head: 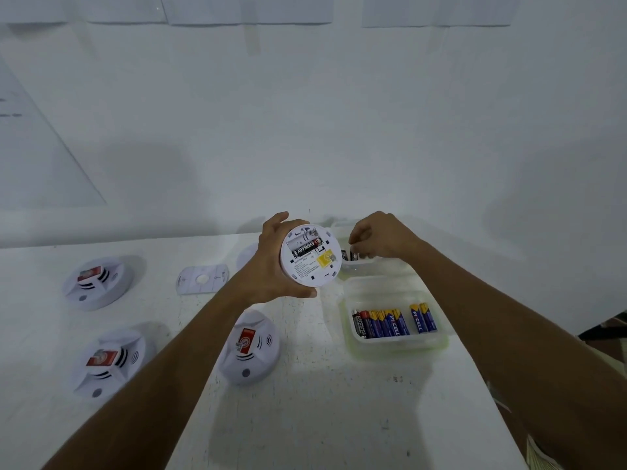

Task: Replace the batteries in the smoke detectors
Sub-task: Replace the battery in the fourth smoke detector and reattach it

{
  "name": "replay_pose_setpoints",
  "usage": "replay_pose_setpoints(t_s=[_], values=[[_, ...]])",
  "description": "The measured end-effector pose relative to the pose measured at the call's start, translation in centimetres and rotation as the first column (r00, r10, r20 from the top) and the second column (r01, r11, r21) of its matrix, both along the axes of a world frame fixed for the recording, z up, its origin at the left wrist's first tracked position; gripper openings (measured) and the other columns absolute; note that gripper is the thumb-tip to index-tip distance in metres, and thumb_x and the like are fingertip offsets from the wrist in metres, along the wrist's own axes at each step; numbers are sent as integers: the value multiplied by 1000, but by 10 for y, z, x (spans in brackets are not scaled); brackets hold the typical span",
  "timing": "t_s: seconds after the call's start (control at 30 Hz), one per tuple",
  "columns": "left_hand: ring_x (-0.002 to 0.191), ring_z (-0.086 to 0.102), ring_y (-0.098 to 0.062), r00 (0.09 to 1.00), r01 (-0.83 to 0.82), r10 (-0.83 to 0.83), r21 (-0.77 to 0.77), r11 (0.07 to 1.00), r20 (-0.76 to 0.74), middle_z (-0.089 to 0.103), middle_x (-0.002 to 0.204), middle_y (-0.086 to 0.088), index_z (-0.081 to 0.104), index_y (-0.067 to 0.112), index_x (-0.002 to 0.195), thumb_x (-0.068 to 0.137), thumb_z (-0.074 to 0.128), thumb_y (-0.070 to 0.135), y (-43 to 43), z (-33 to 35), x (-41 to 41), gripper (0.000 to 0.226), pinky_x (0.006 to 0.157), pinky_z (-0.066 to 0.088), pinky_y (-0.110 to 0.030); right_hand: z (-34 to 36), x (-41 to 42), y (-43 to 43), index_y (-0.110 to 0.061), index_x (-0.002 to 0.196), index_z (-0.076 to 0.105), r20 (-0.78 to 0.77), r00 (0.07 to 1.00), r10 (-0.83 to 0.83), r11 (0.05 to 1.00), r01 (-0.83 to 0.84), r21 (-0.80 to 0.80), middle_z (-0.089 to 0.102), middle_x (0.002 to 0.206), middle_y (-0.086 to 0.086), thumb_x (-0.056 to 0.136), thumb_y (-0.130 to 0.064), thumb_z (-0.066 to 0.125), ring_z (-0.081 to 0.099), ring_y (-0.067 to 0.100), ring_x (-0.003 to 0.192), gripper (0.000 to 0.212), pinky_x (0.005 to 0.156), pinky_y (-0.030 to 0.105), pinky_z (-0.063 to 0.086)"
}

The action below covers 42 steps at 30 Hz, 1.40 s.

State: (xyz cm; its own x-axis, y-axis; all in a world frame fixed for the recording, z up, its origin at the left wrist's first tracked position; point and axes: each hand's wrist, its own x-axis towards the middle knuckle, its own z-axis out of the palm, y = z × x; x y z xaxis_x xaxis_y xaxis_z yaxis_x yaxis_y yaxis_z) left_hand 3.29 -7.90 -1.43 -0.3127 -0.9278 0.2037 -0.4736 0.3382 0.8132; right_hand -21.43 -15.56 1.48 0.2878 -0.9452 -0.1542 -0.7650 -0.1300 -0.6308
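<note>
My left hand (271,262) grips a round white smoke detector (310,256) above the table, its back turned toward me. One black Eveready battery (305,247) lies in its open compartment. My right hand (376,237) reaches into the far clear plastic container (342,227), its fingers curled over dark batteries (349,256) there; whether it pinches one I cannot tell. A nearer clear container (393,347) holds several blue and yellow batteries (393,322).
Three more white smoke detectors lie face up on the white table: far left (98,283), near left (108,362), centre (249,347). A flat white mounting plate (202,279) lies behind them. A white wall rises just beyond the table.
</note>
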Motion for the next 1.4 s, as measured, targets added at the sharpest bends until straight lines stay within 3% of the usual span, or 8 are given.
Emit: replay_pose_setpoints(t_s=[0.23,0.4,0.83,0.97,1.07,1.2,1.3,1.4], values=[[142,14,-3,1000,-18,18,-10,1000,16,14,150,9,31,51,130,38,87,55,5,-2,-5,108,117,28,-35,33,-6,54,-11,101,73,522,847,-103,982,171,-84,73,84,3,86,-8,72,66,10,67,15,62,22,55],[145,13,-10,999,-10,11,-22,1000,46,14,149,14,31,54,125,38,83,59,18,5,-19,102,114,25,-31,45,7,93,-2,96,71,673,738,-54,986,144,-79,73,89,8,86,-3,71,71,23,73,11,65,27,56],[147,5,-12,995,-3,13,-107,994,98,22,151,3,32,49,126,42,86,56,47,12,-28,100,107,16,-11,41,33,134,-8,96,73,679,734,-5,994,76,-75,75,91,8,85,-9,74,73,26,80,11,76,39,60],[146,9,-10,995,-14,26,-127,992,92,15,154,2,34,45,129,43,88,51,58,17,-31,101,112,23,-22,40,40,137,-31,114,62,399,917,-27,948,150,-279,62,107,-10,71,-32,85,58,4,87,49,69,13,45],[145,13,-12,996,-19,32,-142,990,89,14,153,3,33,50,124,42,86,56,65,18,-31,97,109,24,-20,40,43,139,-34,131,49,411,907,-91,973,168,-157,58,112,-12,66,-43,88,58,2,96,76,71,16,48],[145,13,-10,998,14,-3,-192,981,57,13,149,18,37,46,126,43,80,63,72,19,-27,94,109,20,-14,34,51,142,-32,126,51,462,874,-152,975,210,-76,65,104,-10,63,-43,89,66,10,96,74,77,30,58],[145,16,-14,998,54,-50,-226,973,23,10,143,39,35,55,128,45,82,58,75,20,-17,95,114,26,-24,33,63,144,-33,116,53,495,853,-166,970,232,-75,67,99,-9,62,-39,89,67,11,92,66,71,31,59],[143,23,-18,999,48,-51,-210,977,-12,13,150,17,25,67,128,42,83,66,76,24,-1,104,116,32,-41,37,77,145,-32,112,54,548,815,-188,967,251,-41,69,96,-6,64,-34,90,69,11,86,60,66,29,58]])
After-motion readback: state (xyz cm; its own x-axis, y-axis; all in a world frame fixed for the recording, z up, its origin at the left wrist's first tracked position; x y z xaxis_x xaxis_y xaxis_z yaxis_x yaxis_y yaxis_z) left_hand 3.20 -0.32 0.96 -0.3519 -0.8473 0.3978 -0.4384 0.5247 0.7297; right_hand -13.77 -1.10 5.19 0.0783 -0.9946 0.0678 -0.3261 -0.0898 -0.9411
